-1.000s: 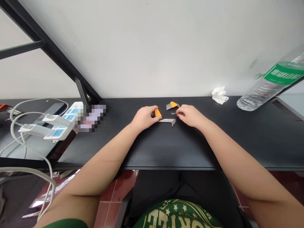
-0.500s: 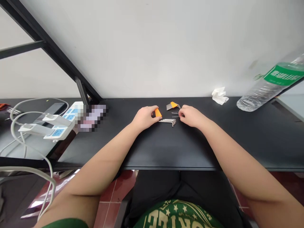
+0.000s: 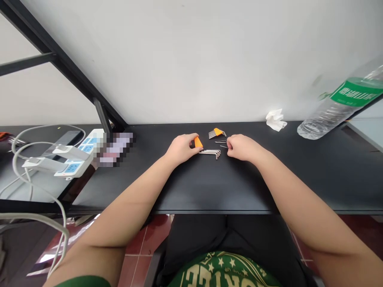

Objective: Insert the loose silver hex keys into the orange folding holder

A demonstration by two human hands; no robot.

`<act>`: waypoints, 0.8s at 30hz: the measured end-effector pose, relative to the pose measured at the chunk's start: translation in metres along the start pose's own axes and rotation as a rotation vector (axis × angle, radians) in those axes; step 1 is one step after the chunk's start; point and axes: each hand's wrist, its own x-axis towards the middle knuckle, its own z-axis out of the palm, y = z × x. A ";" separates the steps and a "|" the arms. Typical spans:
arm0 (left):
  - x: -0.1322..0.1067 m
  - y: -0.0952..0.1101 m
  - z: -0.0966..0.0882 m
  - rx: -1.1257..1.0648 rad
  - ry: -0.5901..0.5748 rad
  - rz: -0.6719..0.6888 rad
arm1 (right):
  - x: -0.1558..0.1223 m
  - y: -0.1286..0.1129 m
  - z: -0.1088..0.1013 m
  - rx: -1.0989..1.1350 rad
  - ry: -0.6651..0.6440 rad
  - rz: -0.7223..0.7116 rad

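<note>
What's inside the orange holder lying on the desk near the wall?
Slim silver keys pass into the orange holder: shafts show on its left, a bent end on its right. The parts inside are covered.

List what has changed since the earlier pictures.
The right hand has shifted slightly rightward and toward the person; the thin metal rods at its fingertips have spread apart. No clear grasp or release shows. Unchanged: the left hand on its orange holder, the L-shaped keys, the other orange holder, tissue and bottle.
</note>
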 end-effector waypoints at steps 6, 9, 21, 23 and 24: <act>0.000 0.001 -0.001 -0.008 -0.005 0.000 | 0.006 0.000 0.003 0.067 0.157 -0.149; 0.000 0.001 -0.001 -0.007 -0.004 0.003 | 0.008 0.001 0.005 0.085 0.139 -0.170; -0.001 0.000 -0.001 -0.019 -0.007 0.004 | 0.005 -0.015 0.011 0.361 0.046 -0.110; -0.001 -0.001 0.000 -0.024 0.002 0.007 | 0.004 -0.014 0.010 0.429 0.049 -0.092; -0.001 -0.001 0.000 -0.025 0.006 0.011 | 0.004 -0.012 0.010 0.450 0.067 -0.084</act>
